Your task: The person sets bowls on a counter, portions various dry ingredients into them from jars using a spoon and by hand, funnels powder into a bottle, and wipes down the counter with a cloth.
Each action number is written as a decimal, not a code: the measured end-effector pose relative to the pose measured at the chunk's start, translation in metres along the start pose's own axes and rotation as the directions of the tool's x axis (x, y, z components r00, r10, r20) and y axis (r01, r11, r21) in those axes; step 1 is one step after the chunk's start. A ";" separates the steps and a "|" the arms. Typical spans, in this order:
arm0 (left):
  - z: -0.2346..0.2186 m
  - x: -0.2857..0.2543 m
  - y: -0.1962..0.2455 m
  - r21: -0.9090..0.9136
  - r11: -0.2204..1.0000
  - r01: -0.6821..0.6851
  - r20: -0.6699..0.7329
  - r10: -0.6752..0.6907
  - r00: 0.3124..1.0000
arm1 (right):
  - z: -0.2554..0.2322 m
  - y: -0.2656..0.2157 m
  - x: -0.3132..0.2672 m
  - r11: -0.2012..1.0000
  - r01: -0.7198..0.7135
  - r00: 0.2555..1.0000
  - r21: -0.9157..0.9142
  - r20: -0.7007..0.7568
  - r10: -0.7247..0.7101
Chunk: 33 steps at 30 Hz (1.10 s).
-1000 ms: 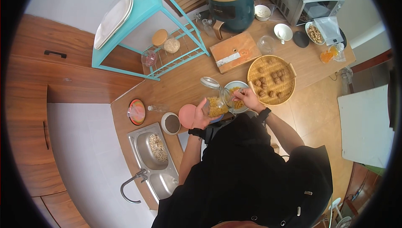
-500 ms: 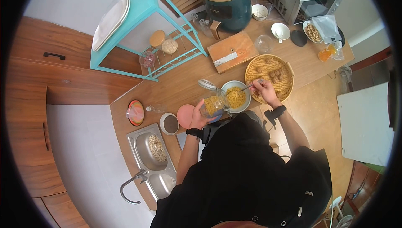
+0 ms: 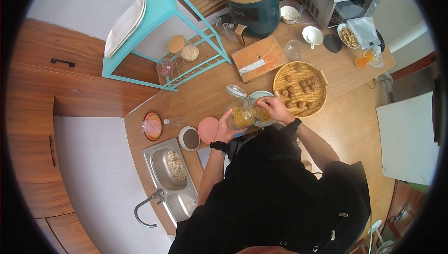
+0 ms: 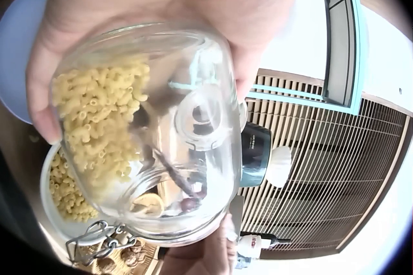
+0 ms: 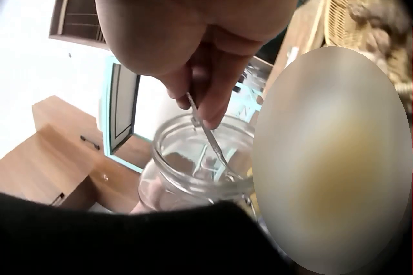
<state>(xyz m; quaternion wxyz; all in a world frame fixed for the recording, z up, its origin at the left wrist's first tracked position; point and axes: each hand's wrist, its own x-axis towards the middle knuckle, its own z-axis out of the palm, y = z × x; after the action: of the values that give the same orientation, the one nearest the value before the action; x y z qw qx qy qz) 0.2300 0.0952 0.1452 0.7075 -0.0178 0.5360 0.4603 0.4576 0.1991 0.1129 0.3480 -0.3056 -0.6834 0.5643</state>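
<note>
My left hand (image 3: 225, 128) (image 4: 161, 4) grips a clear glass jar (image 3: 241, 115) (image 4: 142, 133) part full of yellow elbow macaroni, tilted with its mouth toward a white bowl of macaroni (image 3: 267, 114) (image 4: 61, 191). The jar's hinged lid (image 3: 235, 91) hangs open at the back. My right hand (image 3: 275, 108) (image 5: 200, 36) pinches a thin metal utensil (image 5: 208, 134) whose tip reaches into the jar's mouth (image 5: 200, 159).
A round woven tray (image 3: 301, 88) with brown lumps lies right of the bowl. A wooden cutting board (image 3: 259, 59), a teal rack (image 3: 163, 34), a dark pot (image 3: 254, 9), a pink lid (image 3: 207, 129), a small dark-filled dish (image 3: 190, 138) and a sink (image 3: 172, 179) surround the spot.
My right hand moved from over the woven tray back left to the jar's mouth with the utensil. The left hand kept the jar tilted beside the bowl.
</note>
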 end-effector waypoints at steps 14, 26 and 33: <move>-0.018 0.001 -0.001 0.016 1.000 -0.003 -0.006 0.003 1.000 | -0.028 0.039 -0.017 0.706 -0.413 0.858 0.575 -0.012 0.513; -0.027 0.001 -0.003 0.009 1.000 0.024 -0.049 -0.023 0.999 | -0.054 -0.055 -0.025 0.926 0.130 0.987 -0.355 -0.037 -0.153; -0.010 0.005 -0.001 0.050 0.999 0.015 0.005 -0.015 1.000 | -0.014 -0.029 -0.004 0.974 0.089 0.996 -0.207 0.004 -0.090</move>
<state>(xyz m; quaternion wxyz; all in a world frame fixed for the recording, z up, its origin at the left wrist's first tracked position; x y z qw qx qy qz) 0.2231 0.0924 0.1368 0.7124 -0.0029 0.5453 0.4417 0.4704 0.1982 0.1424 0.3412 -0.3107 -0.7507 0.4728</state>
